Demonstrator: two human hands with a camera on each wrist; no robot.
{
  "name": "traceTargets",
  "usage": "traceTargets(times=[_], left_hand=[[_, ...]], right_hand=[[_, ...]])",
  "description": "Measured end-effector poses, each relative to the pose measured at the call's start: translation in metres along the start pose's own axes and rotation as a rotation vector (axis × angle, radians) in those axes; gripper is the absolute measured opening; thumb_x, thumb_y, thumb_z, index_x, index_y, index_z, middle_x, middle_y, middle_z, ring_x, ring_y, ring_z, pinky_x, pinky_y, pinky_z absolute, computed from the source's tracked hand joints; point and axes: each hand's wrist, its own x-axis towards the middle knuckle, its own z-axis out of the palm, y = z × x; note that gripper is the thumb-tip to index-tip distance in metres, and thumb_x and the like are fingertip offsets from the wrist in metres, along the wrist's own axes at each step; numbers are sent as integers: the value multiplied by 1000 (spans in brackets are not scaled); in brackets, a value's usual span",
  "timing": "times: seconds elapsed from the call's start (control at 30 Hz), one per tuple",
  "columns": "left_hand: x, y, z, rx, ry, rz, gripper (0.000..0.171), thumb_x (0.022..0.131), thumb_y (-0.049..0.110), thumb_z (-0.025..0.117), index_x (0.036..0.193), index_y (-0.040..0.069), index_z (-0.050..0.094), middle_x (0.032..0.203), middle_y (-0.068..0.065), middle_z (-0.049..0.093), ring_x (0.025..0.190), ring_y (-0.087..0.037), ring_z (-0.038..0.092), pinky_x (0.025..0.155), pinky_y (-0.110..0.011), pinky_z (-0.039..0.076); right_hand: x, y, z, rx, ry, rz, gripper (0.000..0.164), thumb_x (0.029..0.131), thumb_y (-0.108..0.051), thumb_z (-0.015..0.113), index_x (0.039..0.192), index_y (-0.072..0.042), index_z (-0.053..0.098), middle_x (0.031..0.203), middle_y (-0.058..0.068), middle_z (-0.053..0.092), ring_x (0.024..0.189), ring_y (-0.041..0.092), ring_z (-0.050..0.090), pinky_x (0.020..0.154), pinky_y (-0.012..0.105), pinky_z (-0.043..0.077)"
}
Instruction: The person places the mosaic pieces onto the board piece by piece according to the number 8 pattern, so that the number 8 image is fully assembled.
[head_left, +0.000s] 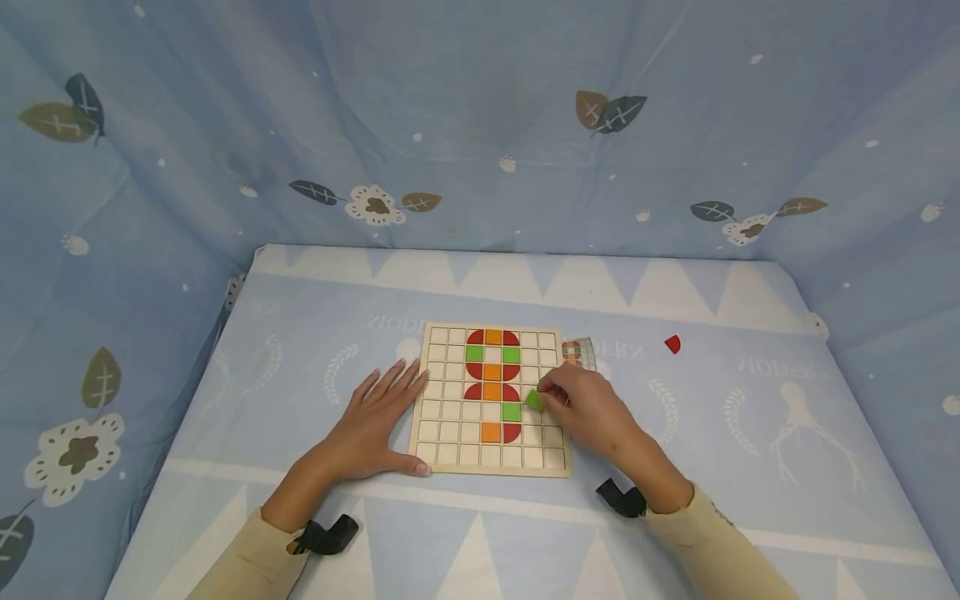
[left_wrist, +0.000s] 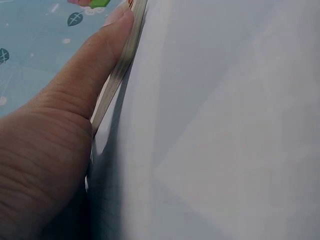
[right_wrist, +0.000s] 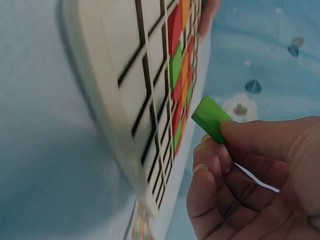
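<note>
A wooden grid board [head_left: 450, 454] lies on the table, with red quarter-round, orange and green square tiles set in its middle columns. My right hand [head_left: 592, 408] pinches a green square tile [right_wrist: 211, 117] between thumb and fingers, over the right part of the board. In the head view that tile appears just right of the set green tile [head_left: 512, 412]. My left hand [head_left: 378, 425] is spread flat at the board's left side, fingertips at its edge and thumb at the near left corner. In the left wrist view the thumb [left_wrist: 95, 65] lies along the board's rim.
A small pattern card [head_left: 588, 354] lies partly beside the board's far right edge. One loose red quarter-round tile [head_left: 672, 344] lies farther right on the patterned tablecloth [head_left: 735, 433]. Blue printed curtains [head_left: 480, 125] stand behind the table and at both sides.
</note>
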Motion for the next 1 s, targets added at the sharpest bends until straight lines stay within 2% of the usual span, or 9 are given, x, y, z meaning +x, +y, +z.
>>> traceTargets(times=[0.17, 0.33, 0.57, 0.77, 1.0], left_hand=[[-1, -1, 0, -9, -3, -4, 137, 66, 78, 83, 169, 13, 20, 175, -6, 12, 161, -27, -1, 126, -54, -2], [-1, -2, 1, -17, -3, 1, 136, 66, 78, 83, 169, 13, 20, 175, -5, 12, 161, -26, -1, 126, -54, -2], [-1, -3, 0, -15, -7, 14, 136, 67, 79, 82, 169, 14, 19, 175, -4, 11, 161, -26, -1, 126, -54, -2], [-1, -4, 0, -5, -3, 21, 135, 68, 79, 81, 169, 14, 19, 175, -5, 11, 161, -26, -1, 126, -53, -1], [-1, -4, 0, -1, 1, 20, 137, 67, 81, 80, 169, 14, 19, 175, -5, 11, 161, -26, -1, 126, -53, -1]], right_hand=[[10, -15, 19, 7, -46, -90, 7, 95, -6, 76, 100, -9, 78, 95, -3, 71, 81, 11, 60, 74, 30, 56], [21, -30, 31, 1, -100, -159, 6, 97, -7, 73, 100, -9, 77, 92, -4, 69, 77, 11, 58, 72, 28, 55], [38, -40, 43, -47, -161, -175, 5, 100, -15, 73, 102, -14, 78, 91, -7, 69, 78, 9, 57, 73, 27, 53], [46, -43, 50, -40, -199, -177, 11, 102, -13, 69, 105, -13, 79, 98, -6, 74, 82, 7, 61, 75, 26, 54], [46, -44, 54, -75, -187, -199, 12, 101, -12, 69, 104, -13, 80, 98, -4, 74, 86, 10, 65, 76, 28, 55]])
